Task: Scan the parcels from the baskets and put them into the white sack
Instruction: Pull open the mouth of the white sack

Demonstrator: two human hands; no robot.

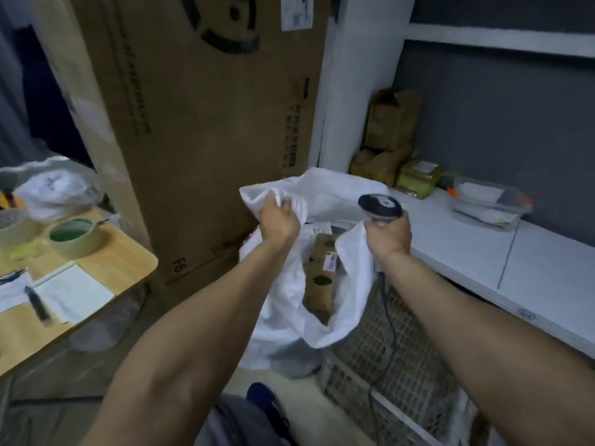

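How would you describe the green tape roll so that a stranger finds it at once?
Find the wooden table on the left. A pale roll and the green tape roll lie at its far side, before a white bag. Only the right one has a green core.

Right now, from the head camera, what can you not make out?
- Head view: deeper contents of the white woven sack; its folds hide all but one brown cardboard parcel.
- Head view: the parcel's white label, too small and blurred to read.
- Head view: black logo on the tall brown cardboard box, cut off by the top edge.
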